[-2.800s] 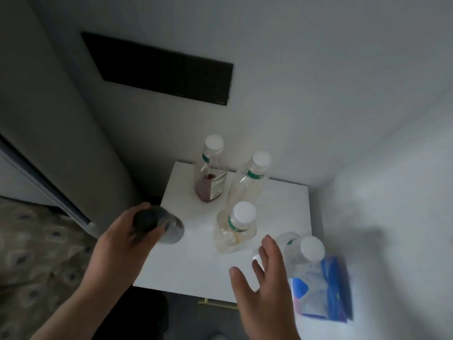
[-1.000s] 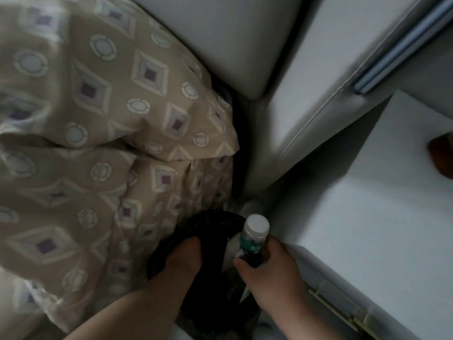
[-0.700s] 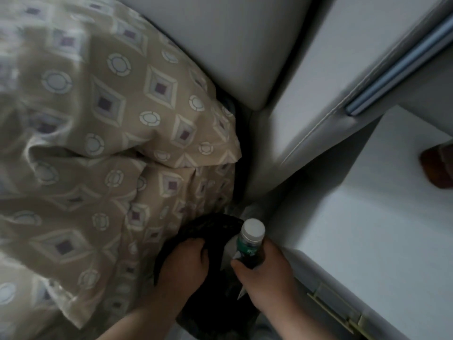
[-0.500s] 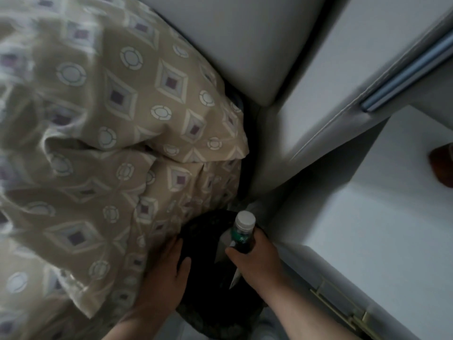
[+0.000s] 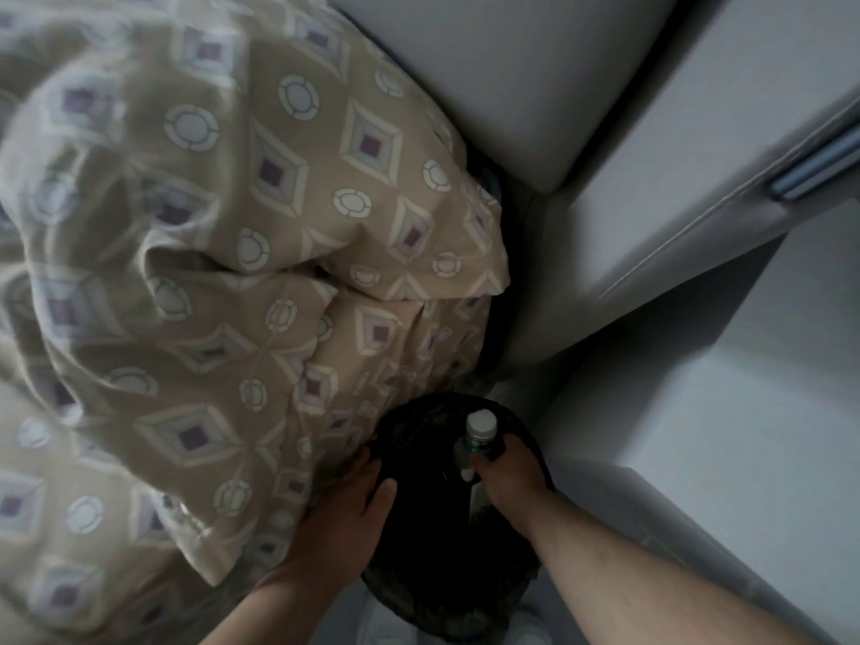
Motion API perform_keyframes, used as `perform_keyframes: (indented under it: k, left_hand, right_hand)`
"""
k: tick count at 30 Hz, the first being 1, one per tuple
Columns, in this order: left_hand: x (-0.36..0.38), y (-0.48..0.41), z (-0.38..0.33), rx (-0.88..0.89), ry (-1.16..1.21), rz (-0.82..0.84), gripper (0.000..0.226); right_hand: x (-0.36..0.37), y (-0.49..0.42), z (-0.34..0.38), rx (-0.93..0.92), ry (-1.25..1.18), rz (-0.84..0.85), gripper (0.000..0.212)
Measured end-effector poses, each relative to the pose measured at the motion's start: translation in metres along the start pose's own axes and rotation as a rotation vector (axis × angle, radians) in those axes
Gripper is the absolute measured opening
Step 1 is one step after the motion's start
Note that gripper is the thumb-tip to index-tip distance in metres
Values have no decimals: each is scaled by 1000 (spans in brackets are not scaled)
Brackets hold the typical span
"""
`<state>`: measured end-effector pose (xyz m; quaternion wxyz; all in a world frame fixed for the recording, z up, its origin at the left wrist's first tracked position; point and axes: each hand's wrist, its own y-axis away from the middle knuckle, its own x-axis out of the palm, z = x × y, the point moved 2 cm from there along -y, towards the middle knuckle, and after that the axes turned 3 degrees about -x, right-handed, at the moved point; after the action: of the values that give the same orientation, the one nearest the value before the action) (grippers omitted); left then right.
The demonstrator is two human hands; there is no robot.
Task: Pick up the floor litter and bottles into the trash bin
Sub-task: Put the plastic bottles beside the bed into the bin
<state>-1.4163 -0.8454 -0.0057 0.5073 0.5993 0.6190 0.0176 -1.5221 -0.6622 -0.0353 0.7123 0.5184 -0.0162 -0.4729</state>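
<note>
Patterned bedding (image 5: 223, 281) drapes beside the trash bin (image 5: 419, 593); right hand (image 5: 509, 477) grip pinches a bottle (image 5: 474, 439) over it, left hand (image 5: 344, 519) fingers spread on its rim.

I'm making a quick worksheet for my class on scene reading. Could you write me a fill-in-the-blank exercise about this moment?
1. The right hand grips a bottle with a ____ cap.
2. The bottle is held over the mouth of the ____ trash bag.
3. The left hand rests at the bag's edge, beside the patterned ____.

Missing words: white; black; bedding
</note>
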Motion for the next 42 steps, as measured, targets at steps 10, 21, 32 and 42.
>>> perform_keyframes:
  k: [10, 21, 32, 42]
  left_hand:
    - [-45, 33, -89, 63, 347, -59, 49]
    - [-85, 135, -317, 449, 466, -10, 44]
    - [-54, 182, -531, 596, 305, 50, 73]
    - [-16, 126, -598, 560, 125, -8, 36]
  right_hand:
    - [-62, 80, 63, -279, -264, 61, 8]
    - [-280, 251, 70, -504, -430, -161, 27]
    - [-411, 350, 25, -572, -519, -650, 43]
    - [-439, 365, -10, -509, -581, -742, 36]
